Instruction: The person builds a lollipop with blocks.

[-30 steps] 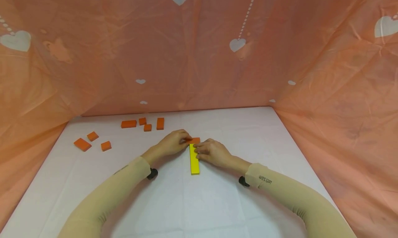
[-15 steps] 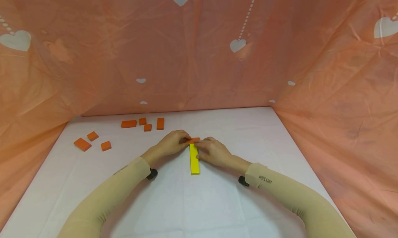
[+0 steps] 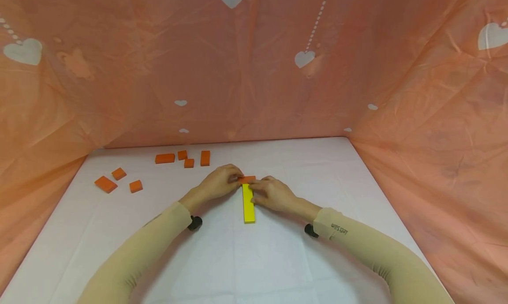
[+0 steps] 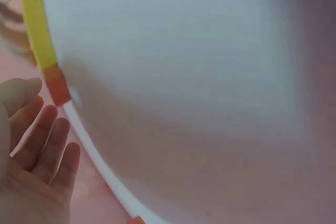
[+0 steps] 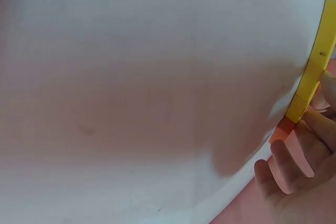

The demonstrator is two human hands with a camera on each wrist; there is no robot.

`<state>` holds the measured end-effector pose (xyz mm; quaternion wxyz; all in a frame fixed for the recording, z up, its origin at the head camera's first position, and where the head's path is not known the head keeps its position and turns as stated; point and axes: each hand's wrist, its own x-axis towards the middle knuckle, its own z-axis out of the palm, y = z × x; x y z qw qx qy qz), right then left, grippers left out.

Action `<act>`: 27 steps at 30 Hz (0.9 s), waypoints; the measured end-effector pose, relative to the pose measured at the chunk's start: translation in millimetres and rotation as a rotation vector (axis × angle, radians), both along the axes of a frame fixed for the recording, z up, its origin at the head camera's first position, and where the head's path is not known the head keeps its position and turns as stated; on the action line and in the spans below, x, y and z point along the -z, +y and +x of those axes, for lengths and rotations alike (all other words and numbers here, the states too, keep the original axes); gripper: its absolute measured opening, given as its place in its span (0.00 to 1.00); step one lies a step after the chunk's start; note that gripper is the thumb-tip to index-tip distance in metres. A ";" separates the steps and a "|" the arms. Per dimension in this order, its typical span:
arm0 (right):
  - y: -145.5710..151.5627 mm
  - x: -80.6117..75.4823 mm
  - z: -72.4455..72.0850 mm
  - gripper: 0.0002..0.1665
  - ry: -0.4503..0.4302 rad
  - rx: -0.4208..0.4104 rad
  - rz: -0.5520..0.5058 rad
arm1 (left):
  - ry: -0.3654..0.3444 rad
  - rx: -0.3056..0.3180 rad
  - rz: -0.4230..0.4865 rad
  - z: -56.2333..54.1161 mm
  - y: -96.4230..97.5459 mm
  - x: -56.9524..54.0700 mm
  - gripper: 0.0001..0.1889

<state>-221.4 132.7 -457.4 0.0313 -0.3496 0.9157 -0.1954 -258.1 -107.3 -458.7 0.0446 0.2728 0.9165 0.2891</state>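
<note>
A long yellow block (image 3: 248,207) lies on the white table, pointing away from the person. Across its far end sits an orange block (image 3: 248,179), forming a T-like or corner shape with it. My left hand (image 3: 220,181) pinches the left end of the orange block between thumb and index finger; its other fingers are loosely bent in the left wrist view. From the right, my right hand (image 3: 275,195) reaches with extended fingers over the spot where both blocks meet. Its thumb (image 5: 328,85) is right at the yellow block's side in the right wrist view.
Several orange blocks lie to the left: a larger one (image 3: 105,184) and small ones at the far left, with another long one (image 3: 164,158) and an upright-lying one (image 3: 205,158) near the back edge. A pink curtain (image 3: 254,83) surrounds the table's back and sides.
The right fingers have shifted slightly away from the person, from the yellow block onto the joint with the orange one. The left fingers move a little at the orange block's end; the blocks barely move.
</note>
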 end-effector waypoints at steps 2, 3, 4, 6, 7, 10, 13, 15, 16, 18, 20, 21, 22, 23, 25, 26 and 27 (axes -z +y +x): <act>0.2 0.4 0.0 0.28 0.000 0.000 0.002 | -0.012 -0.040 0.029 -0.6 -4.8 -1.0 0.15; 0.2 0.3 0.2 0.28 0.001 0.000 0.004 | -0.013 -0.060 0.047 -1.1 -7.8 -1.6 0.15; 0.2 0.2 0.3 0.28 0.000 0.001 0.005 | -0.016 -0.082 0.064 -1.4 -11.1 -2.5 0.16; 0.1 -0.2 0.7 0.28 -0.009 0.006 0.008 | -0.016 -0.120 0.096 -2.8 -18.4 -3.8 0.17; 0.0 -0.4 0.8 0.28 -0.015 0.009 0.009 | -0.019 -0.137 0.110 -3.5 -22.6 -4.3 0.17; -0.3 -1.0 0.9 0.29 -0.030 0.015 0.012 | -0.010 -0.172 0.137 -5.9 -36.6 -5.1 0.17; -0.1 -1.0 0.9 0.29 -0.034 0.013 0.009 | -0.003 -0.209 0.160 -9.2 -51.9 -5.4 0.17; 0.3 -1.1 1.3 0.29 -0.030 0.008 0.003 | 0.003 -0.232 0.167 -11.1 -61.7 -6.0 0.18; 0.6 -1.1 1.5 0.29 -0.027 0.006 0.000 | 0.003 -0.243 0.169 -12.1 -66.7 -6.2 0.18; 0.9 -0.8 1.4 0.29 -0.026 0.003 -0.003 | 0.006 -0.269 0.162 -14.0 -76.6 -6.1 0.18; 1.1 -0.6 1.5 0.28 -0.029 0.005 -0.003 | 0.022 -0.283 0.155 -15.9 -86.2 -5.8 0.18; 1.1 -0.5 1.3 0.28 -0.033 0.006 -0.003 | 0.032 -0.290 0.152 -17.0 -91.1 -5.3 0.18; 1.1 -0.4 1.1 0.29 -0.037 0.007 -0.003 | 0.047 -0.293 0.151 -18.0 -95.6 -4.7 0.18; 1.0 -0.3 0.9 0.29 -0.040 0.007 -0.003 | 0.064 -0.292 0.147 -18.9 -100.0 -4.4 0.18; 1.0 -0.6 1.0 0.29 -0.041 0.008 -0.004 | 0.094 -0.285 0.144 -20.5 -108.0 -4.0 0.18; 1.1 -0.7 1.0 0.28 -0.041 0.006 -0.005 | 0.102 -0.284 0.143 -21.2 -111.7 -3.6 0.18; 1.1 -0.8 1.0 0.29 -0.041 0.006 -0.004 | 0.108 -0.281 0.140 -21.7 -115.1 -3.3 0.18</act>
